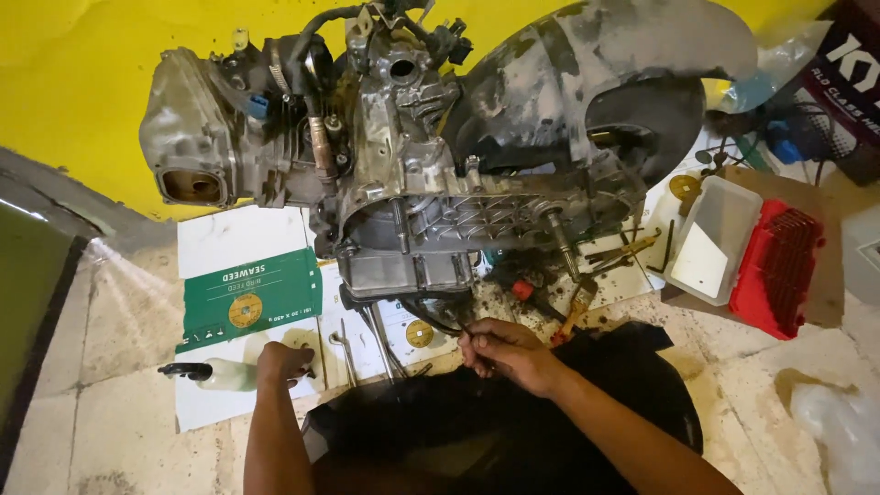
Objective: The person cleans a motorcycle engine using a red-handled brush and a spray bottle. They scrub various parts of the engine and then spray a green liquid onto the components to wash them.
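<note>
A large dirty scooter engine (412, 156) with its rear wheel and mudguard (632, 82) stands on flattened cardboard against a yellow wall. My right hand (504, 351) is closed on a thin dark tool at the engine's lower edge, near a black hose. My left hand (282, 363) rests low on the cardboard, fingers curled over a clear spray bottle (220, 373) with a black trigger. Between the hands lie long metal wrenches (367, 344).
A green and white flattened box (247, 298) lies left. A white tray (717, 240) and a red slatted cover (779, 266) sit right. A brush (576, 312), loose tools and a red cap (522, 290) lie under the engine. A black cloth (495, 422) covers my lap.
</note>
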